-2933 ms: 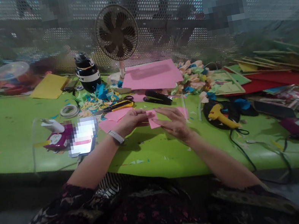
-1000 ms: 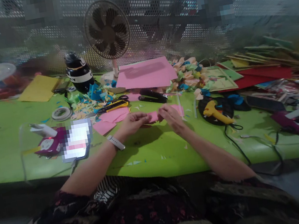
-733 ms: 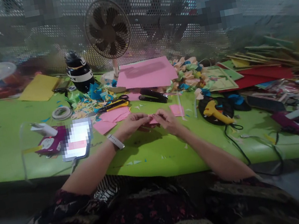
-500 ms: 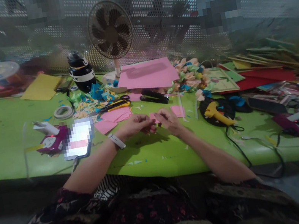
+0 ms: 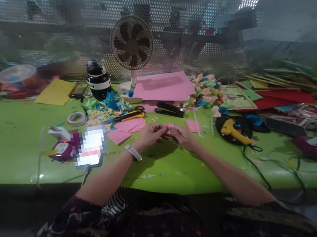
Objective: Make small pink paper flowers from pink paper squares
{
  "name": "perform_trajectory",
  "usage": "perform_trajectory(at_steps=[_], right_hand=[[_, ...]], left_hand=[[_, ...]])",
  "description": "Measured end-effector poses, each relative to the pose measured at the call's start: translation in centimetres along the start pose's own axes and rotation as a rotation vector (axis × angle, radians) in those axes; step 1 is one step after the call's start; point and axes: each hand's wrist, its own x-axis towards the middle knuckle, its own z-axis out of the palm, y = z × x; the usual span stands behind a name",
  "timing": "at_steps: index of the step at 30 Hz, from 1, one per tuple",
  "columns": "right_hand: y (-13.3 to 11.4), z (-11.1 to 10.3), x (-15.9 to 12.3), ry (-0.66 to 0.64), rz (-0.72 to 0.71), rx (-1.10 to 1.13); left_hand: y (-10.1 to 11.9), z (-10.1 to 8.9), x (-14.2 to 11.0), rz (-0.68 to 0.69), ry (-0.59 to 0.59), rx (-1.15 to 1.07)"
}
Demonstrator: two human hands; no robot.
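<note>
Between my fingertips, just above the green table [image 5: 169,180], is a small folded piece of pink paper [image 5: 169,126]. My left hand [image 5: 151,135] pinches its left side, fingers closed. From the right, my right hand [image 5: 184,137] grips it between thumb and fingers. Much of the paper is hidden by the fingers. Pink paper pieces [image 5: 128,128] lie to the left of my hands, and a small pink paper stack [image 5: 191,126] lies to the right. Behind my hands are a black stapler [image 5: 169,109] and a yellow-and-black cutter knife [image 5: 129,116].
A phone [image 5: 90,146], a purple box with a plug [image 5: 62,149] and a tape roll [image 5: 76,118] are on the left. A yellow glue gun [image 5: 234,132] with a cable sits right. Behind stand a fan [image 5: 132,43], a black jar [image 5: 98,80], pink sheets [image 5: 163,85] and paper scraps [image 5: 108,110].
The pink paper, a flat square at first, is now folded smaller between my fingers. My right hand has gone from spread fingers to a close grip near my left hand. The view has shifted.
</note>
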Motion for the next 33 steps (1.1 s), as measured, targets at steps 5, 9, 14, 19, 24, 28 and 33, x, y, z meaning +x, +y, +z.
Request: perform_trajectory(at_steps=[5,9,14,19,24,28,33], right_hand=[[0.8,0.3,-0.3,0.019,0.039,0.005],[0.3,-1.4,1.6,0.010,0.064,-0.033],[-3.1,-2.5,9.7,-0.017,-0.150,-0.443],[-5.1,0.6,18.3,-0.377,-0.121,-0.899],[-4.2,2.9,22.3,-0.536,-0.032,-1.048],[-3.5,3.5,23.6,-0.569,-0.044,-1.105],[-3.9,3.7,23.8,-0.594,-0.099,-1.210]], left_hand=[[-1.1,-0.2,0.9,0.055,0.111,0.078],[-1.6,-0.6,1.4,-0.055,0.141,-0.004],[-1.6,-0.5,1.5,-0.164,0.099,-0.088],[-1.3,-0.4,1.5,-0.184,0.111,-0.118],[-1.5,-0.3,1.8,-0.192,0.098,-0.117],[-1.7,-0.2,2.0,-0.213,0.101,-0.140],[-1.5,-0.2,2.0,-0.232,0.110,-0.151]])
